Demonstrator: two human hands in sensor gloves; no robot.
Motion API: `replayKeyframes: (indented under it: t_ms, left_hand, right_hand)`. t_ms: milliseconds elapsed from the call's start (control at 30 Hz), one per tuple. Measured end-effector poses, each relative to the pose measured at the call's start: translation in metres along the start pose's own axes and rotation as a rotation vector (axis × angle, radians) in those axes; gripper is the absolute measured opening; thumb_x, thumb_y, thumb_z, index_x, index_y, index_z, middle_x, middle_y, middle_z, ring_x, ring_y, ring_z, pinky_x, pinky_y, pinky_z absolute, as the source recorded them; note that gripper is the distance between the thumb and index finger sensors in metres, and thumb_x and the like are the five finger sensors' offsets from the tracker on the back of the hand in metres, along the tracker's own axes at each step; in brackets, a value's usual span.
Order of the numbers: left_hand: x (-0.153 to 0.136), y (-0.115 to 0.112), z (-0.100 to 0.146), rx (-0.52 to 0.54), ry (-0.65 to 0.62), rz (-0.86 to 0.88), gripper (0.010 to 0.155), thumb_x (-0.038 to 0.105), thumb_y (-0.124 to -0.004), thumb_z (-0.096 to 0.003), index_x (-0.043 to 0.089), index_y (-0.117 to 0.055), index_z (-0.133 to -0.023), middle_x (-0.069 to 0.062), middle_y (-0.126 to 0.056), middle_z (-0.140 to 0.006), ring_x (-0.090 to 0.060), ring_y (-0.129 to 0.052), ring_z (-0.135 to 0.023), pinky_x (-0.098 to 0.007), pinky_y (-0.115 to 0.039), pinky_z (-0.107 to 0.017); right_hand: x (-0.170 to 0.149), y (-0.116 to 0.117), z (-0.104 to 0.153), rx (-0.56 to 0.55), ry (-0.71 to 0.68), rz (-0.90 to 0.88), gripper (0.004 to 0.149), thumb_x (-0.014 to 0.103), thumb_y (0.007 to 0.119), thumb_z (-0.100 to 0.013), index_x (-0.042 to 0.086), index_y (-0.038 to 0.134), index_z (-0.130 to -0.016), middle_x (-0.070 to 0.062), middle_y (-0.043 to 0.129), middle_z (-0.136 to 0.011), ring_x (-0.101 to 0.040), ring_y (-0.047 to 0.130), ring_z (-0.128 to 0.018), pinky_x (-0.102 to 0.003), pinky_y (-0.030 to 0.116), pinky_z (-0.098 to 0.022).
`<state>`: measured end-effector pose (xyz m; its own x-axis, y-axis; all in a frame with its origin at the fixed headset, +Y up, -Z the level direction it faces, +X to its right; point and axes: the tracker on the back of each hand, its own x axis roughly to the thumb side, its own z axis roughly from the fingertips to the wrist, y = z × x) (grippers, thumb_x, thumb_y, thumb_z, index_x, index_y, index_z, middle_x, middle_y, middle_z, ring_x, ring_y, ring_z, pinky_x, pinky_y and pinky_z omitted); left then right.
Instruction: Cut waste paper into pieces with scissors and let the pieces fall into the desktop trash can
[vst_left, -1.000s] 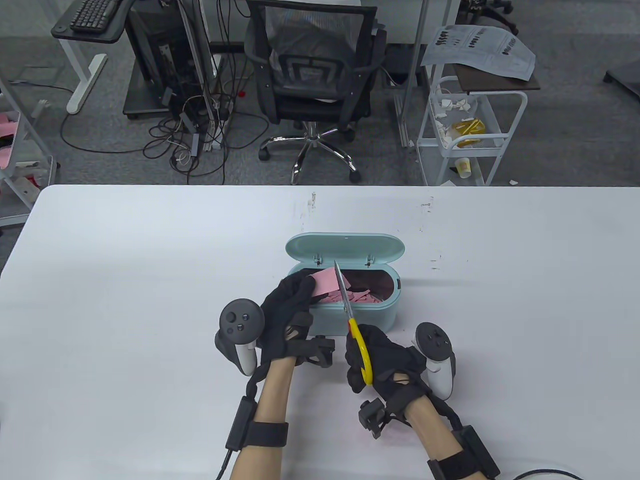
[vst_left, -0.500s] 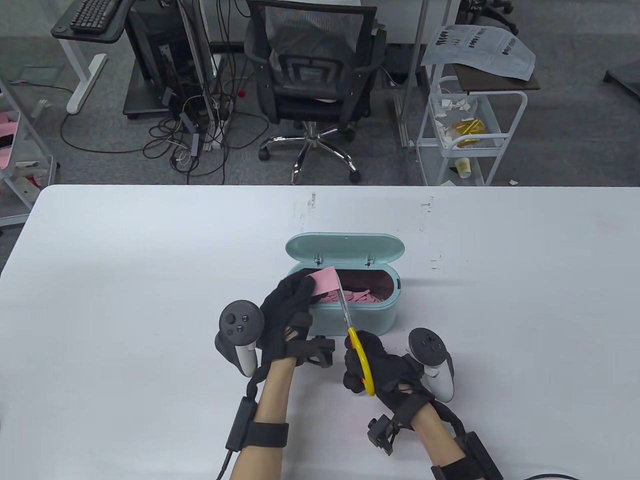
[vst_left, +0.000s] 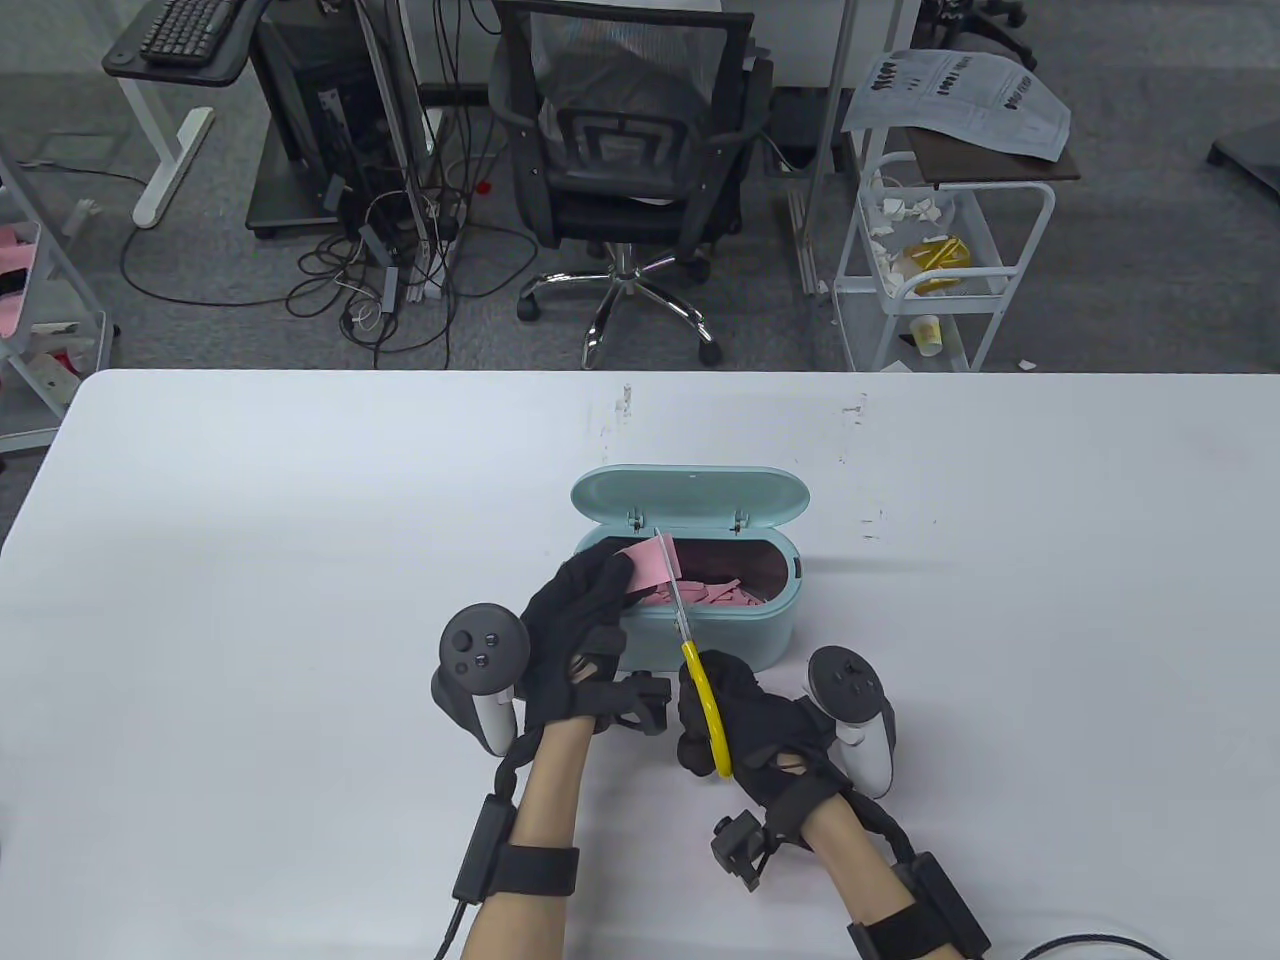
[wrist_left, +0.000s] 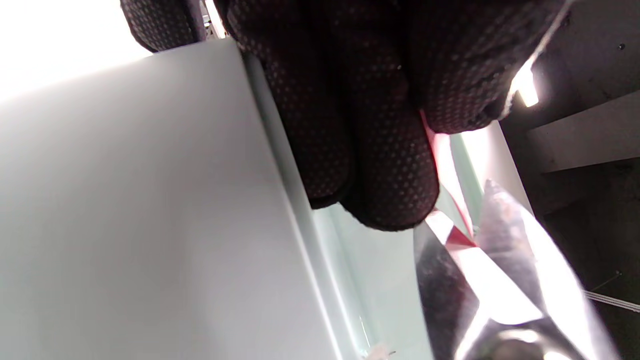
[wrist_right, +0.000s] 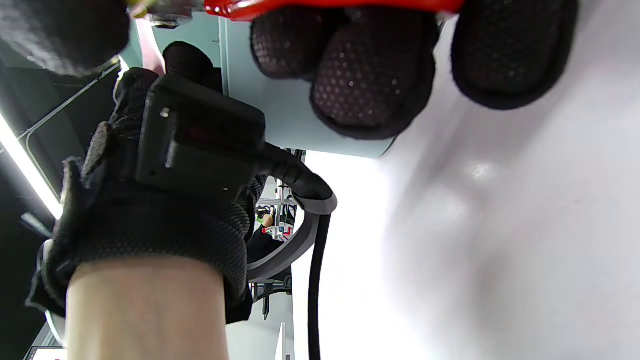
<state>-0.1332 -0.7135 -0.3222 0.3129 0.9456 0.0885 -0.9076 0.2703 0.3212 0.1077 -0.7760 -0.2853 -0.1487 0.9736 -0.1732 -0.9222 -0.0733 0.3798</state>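
A mint-green desktop trash can (vst_left: 740, 630) stands mid-table with its lid (vst_left: 690, 493) swung back, and several pink paper pieces (vst_left: 725, 592) lie inside. My left hand (vst_left: 580, 610) pinches a pink paper sheet (vst_left: 648, 565) over the can's left end. My right hand (vst_left: 740, 715) grips yellow-handled scissors (vst_left: 690, 650), whose blades reach up across the sheet's right edge. In the left wrist view my gloved fingers (wrist_left: 380, 165) hold the pink paper (wrist_left: 442, 160) while the open scissor blades (wrist_left: 500, 260) straddle it. The right wrist view shows my fingers (wrist_right: 360, 75) curled through the handle (wrist_right: 325, 7).
The white table (vst_left: 250, 600) stretches wide on both sides of the can. Beyond its far edge stand an office chair (vst_left: 630, 150), a white cart (vst_left: 940, 260) and tangled cables (vst_left: 390, 270).
My right hand and the scissors have shifted left and slightly toward the sheet, so the blades now cross the paper's right edge. The left hand has stayed in place with the sheet.
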Motion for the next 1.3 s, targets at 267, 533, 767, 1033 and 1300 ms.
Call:
replayKeyframes:
  t_ms: [267,533,767,1033,1300]
  left_hand:
    - [0.000,0.001,-0.001,-0.007,0.009,0.000,0.039,0.050,-0.091,-0.0419,0.028,-0.099,-0.072,0.013,-0.117,-0.050,-0.009,-0.115,-0.049,-0.059,-0.062,-0.073]
    - [-0.001,0.003,-0.003,-0.004,0.028,0.010,0.038,0.053,-0.095,-0.0384,0.030,-0.100,-0.068,0.015,-0.117,-0.048,-0.008,-0.116,-0.046,-0.057,-0.064,-0.073]
    - [-0.001,0.003,-0.003,-0.018,0.025,0.025,0.037,0.051,-0.092,-0.0419,0.028,-0.099,-0.071,0.013,-0.117,-0.050,-0.010,-0.115,-0.049,-0.059,-0.062,-0.073]
    - [-0.001,0.003,-0.004,-0.021,0.018,0.025,0.037,0.050,-0.092,-0.0419,0.028,-0.099,-0.071,0.013,-0.117,-0.051,-0.010,-0.115,-0.049,-0.059,-0.061,-0.073]
    - [-0.001,0.003,-0.004,-0.027,0.008,0.016,0.037,0.051,-0.092,-0.0418,0.028,-0.099,-0.071,0.013,-0.117,-0.050,-0.010,-0.115,-0.049,-0.060,-0.061,-0.073]
  right_hand:
    - [0.004,-0.004,0.001,-0.062,-0.038,-0.019,0.073,0.059,0.075,-0.038,0.011,0.051,-0.088,0.006,0.088,-0.060,-0.014,0.102,-0.030,-0.055,0.087,-0.041]
    - [0.002,-0.011,0.006,-0.110,-0.041,-0.029,0.071,0.058,0.080,-0.036,0.012,0.057,-0.086,0.007,0.092,-0.055,-0.013,0.104,-0.025,-0.053,0.088,-0.039]
    - [-0.006,-0.006,0.011,0.046,-0.044,0.055,0.087,0.073,0.069,-0.039,0.019,0.034,-0.098,0.001,0.072,-0.080,-0.023,0.091,-0.056,-0.062,0.069,-0.056]
    - [-0.002,0.001,0.007,0.018,-0.039,0.116,0.088,0.073,0.070,-0.039,0.019,0.035,-0.099,0.000,0.071,-0.081,-0.025,0.091,-0.057,-0.063,0.068,-0.055]
    - [0.003,0.000,0.002,-0.056,-0.055,0.088,0.082,0.071,0.068,-0.038,0.017,0.045,-0.095,0.002,0.080,-0.073,-0.022,0.095,-0.045,-0.060,0.075,-0.049]
